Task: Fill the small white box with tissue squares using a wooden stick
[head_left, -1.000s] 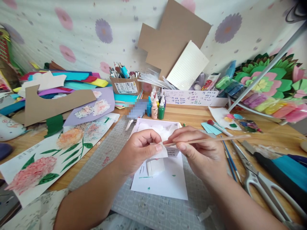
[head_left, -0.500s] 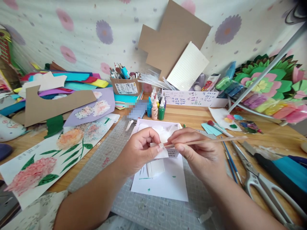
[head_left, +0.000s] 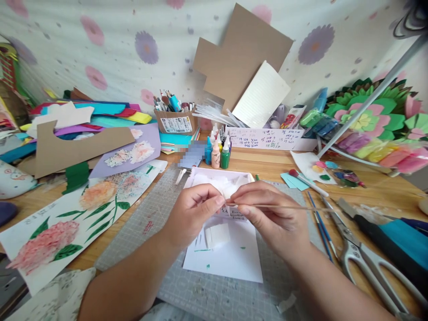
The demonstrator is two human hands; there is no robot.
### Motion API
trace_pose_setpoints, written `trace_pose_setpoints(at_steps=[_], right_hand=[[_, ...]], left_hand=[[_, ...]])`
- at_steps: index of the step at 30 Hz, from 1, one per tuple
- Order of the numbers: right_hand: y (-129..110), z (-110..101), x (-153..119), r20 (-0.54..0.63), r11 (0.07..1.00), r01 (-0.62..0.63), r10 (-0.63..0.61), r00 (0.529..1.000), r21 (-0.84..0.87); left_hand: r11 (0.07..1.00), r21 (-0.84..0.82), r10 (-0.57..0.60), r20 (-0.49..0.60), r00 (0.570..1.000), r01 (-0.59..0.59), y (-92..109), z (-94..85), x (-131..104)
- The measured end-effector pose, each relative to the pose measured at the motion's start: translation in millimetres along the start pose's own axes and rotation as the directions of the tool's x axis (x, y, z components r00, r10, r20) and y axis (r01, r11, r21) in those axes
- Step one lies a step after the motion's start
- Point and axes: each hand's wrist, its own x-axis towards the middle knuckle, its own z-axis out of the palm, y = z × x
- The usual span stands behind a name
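Observation:
My right hand (head_left: 272,214) pinches a thin wooden stick (head_left: 284,207) that points out to the right. The fingers of my left hand (head_left: 197,211) are pressed together at the stick's left end; any paper between them is too hidden to make out. Behind and below both hands is a white box (head_left: 219,170) with crumpled white tissue (head_left: 222,183) inside. A folded white tissue piece (head_left: 218,236) lies on a white sheet (head_left: 227,264) with small green marks, in front of the box.
Under the sheet lies a grey cutting mat (head_left: 194,290). Scissors (head_left: 354,252) and blue brushes (head_left: 323,227) are at the right. Paint bottles (head_left: 225,154) stand behind the box. A painting with pink flowers (head_left: 50,240) lies at the left.
The small white paper piece that showed at my left fingertips is no longer visible. My right hand and the stick have shifted slightly, and the stick lies more level.

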Motion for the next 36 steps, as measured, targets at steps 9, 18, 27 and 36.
trace_pose_setpoints(at_steps=[9, 18, 27, 36], right_hand=[[11.3, 0.4, -2.3, -0.082, 0.990, -0.092, 0.101, 0.991, 0.102], [27.1, -5.4, -1.3, -0.342, 0.858, -0.279, 0.441, 0.830, 0.431], [25.2, -7.6, 3.5, -0.372, 0.813, -0.266, 0.494, 0.786, 0.518], [17.6, 2.5, -8.5, -0.149, 0.893, -0.180, 0.261, 0.954, 0.413]], left_hand=[[0.996, 0.083, 0.015, -0.038, 0.999, -0.011, 1.9, -1.3, 1.4], [0.886, 0.463, 0.140, -0.214, 0.967, -0.026, 7.3, -14.2, 10.1], [0.515, 0.857, 0.266, -0.143, 0.953, -0.015, -1.1, -20.9, 19.7], [0.989, -0.141, 0.069, 0.209, 0.975, -0.040, -3.1, -5.0, 3.9]])
